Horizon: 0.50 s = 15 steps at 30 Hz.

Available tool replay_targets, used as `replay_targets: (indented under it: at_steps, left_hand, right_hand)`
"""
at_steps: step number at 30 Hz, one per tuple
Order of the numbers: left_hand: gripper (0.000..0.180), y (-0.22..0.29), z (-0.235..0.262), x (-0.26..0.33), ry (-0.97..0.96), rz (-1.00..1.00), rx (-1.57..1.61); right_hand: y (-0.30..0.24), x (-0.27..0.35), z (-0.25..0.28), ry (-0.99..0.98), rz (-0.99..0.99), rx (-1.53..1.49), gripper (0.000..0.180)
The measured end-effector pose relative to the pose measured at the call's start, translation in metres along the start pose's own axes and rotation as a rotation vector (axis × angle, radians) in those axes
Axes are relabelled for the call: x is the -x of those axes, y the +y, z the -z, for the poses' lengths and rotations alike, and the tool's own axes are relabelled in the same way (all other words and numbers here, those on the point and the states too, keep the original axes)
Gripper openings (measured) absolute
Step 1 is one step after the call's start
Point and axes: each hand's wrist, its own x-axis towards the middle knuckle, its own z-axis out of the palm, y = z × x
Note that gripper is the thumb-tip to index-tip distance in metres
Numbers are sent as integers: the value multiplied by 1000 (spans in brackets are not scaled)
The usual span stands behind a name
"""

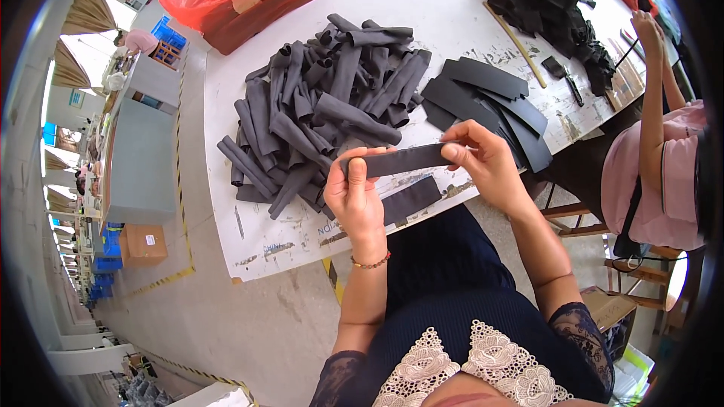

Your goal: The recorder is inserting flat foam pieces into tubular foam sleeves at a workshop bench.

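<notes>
Between my two hands a dark grey strip (407,161) is held out flat above the table's near edge. My left hand (354,188) pinches its left end, thumb on top. The right end is gripped between the thumb and fingers of my right hand (483,158). Just below the strip, another dark flat piece (411,200) lies on the table. Beyond my hands is a big heap of dark grey rolled, tube-like pieces (324,98). Flat black pieces (498,105) lie fanned out to the right of that heap.
A red plastic bag (241,0) with reddish-brown blocks stands at the table's far left. A wooden stick (516,45), a black-handled brush (564,79) and a black pile (543,4) lie at the right. A co-worker in pink (648,173) sits at the right edge of the white table (260,245).
</notes>
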Motion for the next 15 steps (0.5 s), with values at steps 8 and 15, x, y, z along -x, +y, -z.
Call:
replay_targets:
  at_steps: [8, 15]
  left_hand:
    - [18, -8, 6, 2, 98, 107, 173]
    - [21, -4, 2, -2, 208, 92, 1]
  right_hand:
    - [13, -1, 7, -5, -99, -353, 16]
    - [6, 11, -8, -64, -118, -191, 16]
